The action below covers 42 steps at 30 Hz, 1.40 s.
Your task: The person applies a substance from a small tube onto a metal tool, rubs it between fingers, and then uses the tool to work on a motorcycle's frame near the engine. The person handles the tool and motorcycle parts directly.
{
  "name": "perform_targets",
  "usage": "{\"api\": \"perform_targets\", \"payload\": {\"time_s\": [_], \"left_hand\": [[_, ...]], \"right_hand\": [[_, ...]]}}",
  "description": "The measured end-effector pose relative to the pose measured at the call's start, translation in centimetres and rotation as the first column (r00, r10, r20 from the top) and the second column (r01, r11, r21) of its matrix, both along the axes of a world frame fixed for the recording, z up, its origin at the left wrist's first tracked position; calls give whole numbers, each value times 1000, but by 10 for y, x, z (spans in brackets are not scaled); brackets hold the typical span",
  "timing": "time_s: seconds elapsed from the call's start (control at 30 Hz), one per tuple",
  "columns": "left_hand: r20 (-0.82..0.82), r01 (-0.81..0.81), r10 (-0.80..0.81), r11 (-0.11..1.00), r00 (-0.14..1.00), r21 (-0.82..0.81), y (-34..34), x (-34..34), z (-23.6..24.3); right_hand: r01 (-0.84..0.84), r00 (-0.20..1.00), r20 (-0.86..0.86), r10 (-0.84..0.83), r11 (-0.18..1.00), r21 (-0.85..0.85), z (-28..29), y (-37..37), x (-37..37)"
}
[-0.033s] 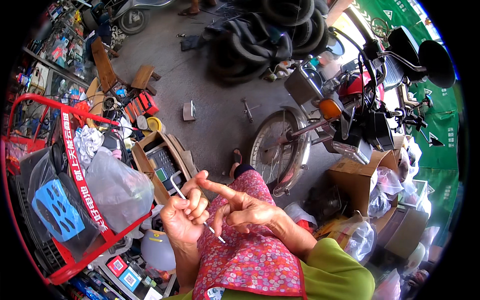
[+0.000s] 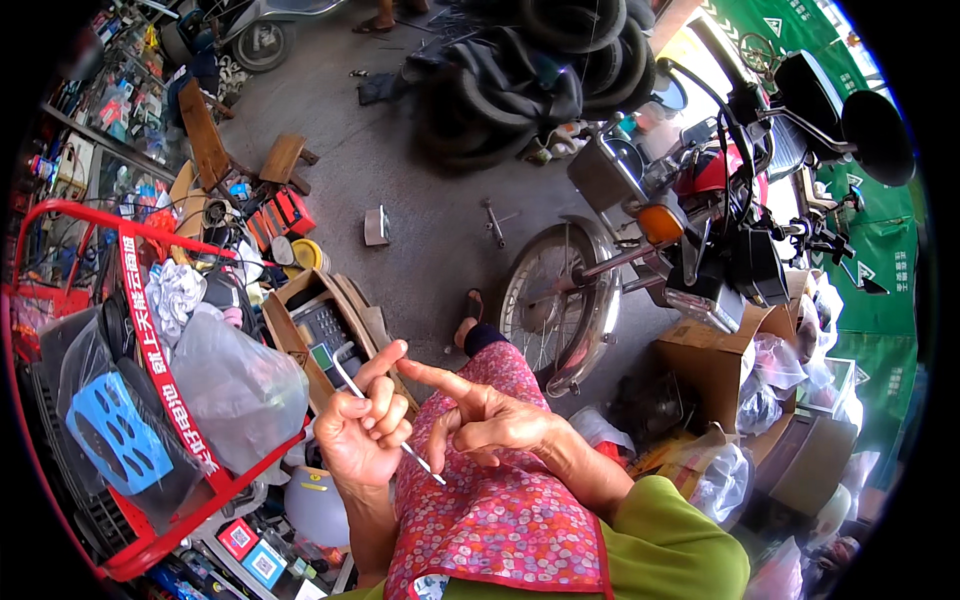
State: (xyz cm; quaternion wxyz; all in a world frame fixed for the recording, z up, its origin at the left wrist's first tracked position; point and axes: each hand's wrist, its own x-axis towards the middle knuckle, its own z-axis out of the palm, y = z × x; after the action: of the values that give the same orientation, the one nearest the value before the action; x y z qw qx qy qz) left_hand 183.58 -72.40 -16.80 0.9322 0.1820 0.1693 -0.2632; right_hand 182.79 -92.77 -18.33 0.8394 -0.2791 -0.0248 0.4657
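Note:
My left hand [image 2: 355, 440] is closed around a thin white rod with a bent upper end [image 2: 427, 467]. The rod slants through the fist, and its lower tip sticks out over my lap. The index finger of that hand stretches up and to the right. My right hand [image 2: 495, 422] holds nothing; its index finger reaches left, its tip very near the left index fingertip. Whether the two tips touch, I cannot tell. The right hand's other fingers are loosely bent. Beneath both hands lies a red flowered apron [image 2: 490, 535].
To the left stand a red metal frame [image 2: 150, 330] with plastic bags and an open cardboard box [image 2: 290, 325] holding a keypad device. A motorcycle [image 2: 560, 300] stands ahead on the right. Dark tyres [image 2: 480, 110] are heaped farther off. A carton [image 2: 710, 360] with bags sits at right.
My left hand and the rod have shifted slightly to the left. The right hand has hardly moved, and the grip on the rod looks the same.

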Motion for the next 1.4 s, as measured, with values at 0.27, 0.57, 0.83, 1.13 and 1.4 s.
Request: {"api": "perform_targets", "payload": {"time_s": [0.27,0.57,0.83,1.13,1.4], "left_hand": [[13,173,-172,984,985,-37,-35,149,-7],[34,283,-281,946,959,-160,-91,290,2],[-63,630,-651,750,756,-202,-140,409,-15],[-93,775,-851,511,516,-372,-180,540,-5],[-192,919,-967,225,169,-324,-211,569,-12]], "right_hand": [[115,993,-26,-113,988,103,-4,-37,137],[446,892,157,-424,881,-157,8,-109,261],[650,757,75,-649,760,4,-15,-110,328],[917,347,25,-938,344,200,-26,-91,401],[959,281,98,-955,278,-49,-35,-92,401]]}}
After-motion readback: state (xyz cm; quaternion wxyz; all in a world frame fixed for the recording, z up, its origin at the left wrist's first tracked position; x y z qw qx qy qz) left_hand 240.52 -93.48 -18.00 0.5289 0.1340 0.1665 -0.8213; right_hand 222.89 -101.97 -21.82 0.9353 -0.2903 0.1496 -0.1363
